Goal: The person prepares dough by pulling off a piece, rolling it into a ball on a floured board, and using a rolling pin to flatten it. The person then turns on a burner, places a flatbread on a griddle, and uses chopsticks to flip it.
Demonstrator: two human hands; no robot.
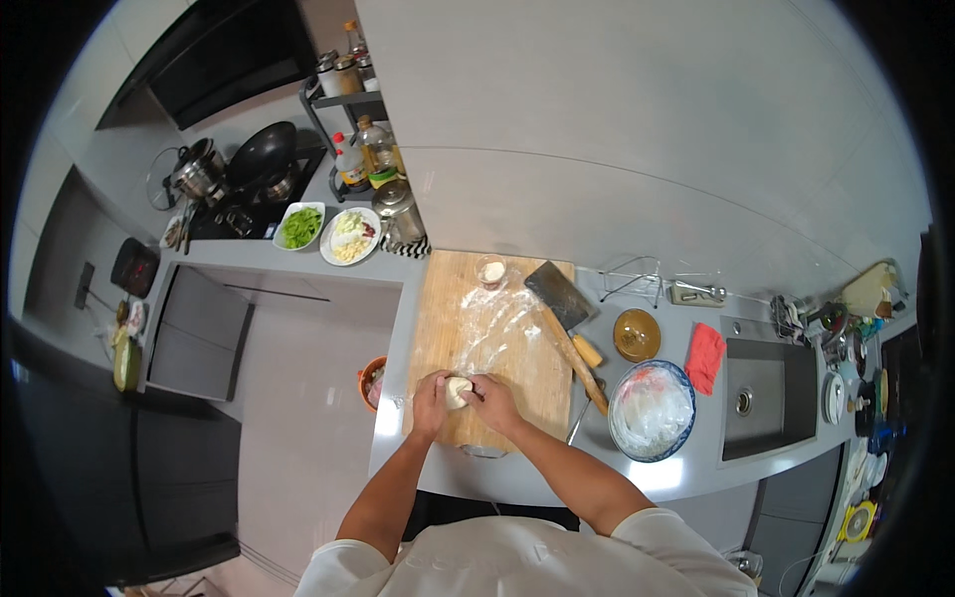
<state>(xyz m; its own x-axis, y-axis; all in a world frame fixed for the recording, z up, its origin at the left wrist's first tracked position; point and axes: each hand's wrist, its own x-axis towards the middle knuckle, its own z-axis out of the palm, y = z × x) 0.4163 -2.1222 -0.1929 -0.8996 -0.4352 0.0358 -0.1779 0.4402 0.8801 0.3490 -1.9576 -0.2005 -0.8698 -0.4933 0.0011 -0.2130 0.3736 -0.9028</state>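
Observation:
Between my two hands is a round, pale lump of dough (456,393), near the front edge of a floured wooden board (496,336). My left hand (430,403) cups its left side, while the fingers of my right hand (492,401) press against its right side. Beyond them stands a small clear cup of flour (491,271). A cleaver (561,294) lies across the board's far right corner, its yellow handle (587,350) past the edge. A wooden rolling pin (574,361) rests slantwise over the board's right edge.
Right of the board are a plastic-covered bowl (651,410), a brown bowl (637,335), a red cloth (704,358) and a sink (768,399). A plate of chopped ingredients (351,236), a dish of greens (301,226) and a stove (250,216) are at the far left.

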